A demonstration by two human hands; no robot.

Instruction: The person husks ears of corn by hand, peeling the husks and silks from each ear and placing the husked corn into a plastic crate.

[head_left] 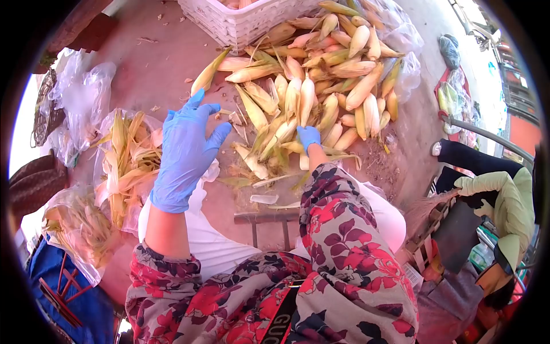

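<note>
My left hand (189, 149), in a blue glove, is raised at the left with its fingers spread and nothing in it. Just beyond its fingertips lies a single ear of corn (209, 71) in a partly green husk; whether they touch I cannot tell. My right hand (309, 136), gloved in blue too, closes round the lower end of a pale ear of corn (307, 98) at the near side of the heap. Around it spreads a large pile of corn ears (344, 69), most with pale inner husk. Loose husks (252, 160) lie between the hands.
A white plastic basket (235, 26) stands at the back, holding corn. Bags of stripped husks (129, 166) sit at the left, with clear plastic bags (83, 106) behind. Another person (504, 195) bends at the right, beside a broom (427, 206).
</note>
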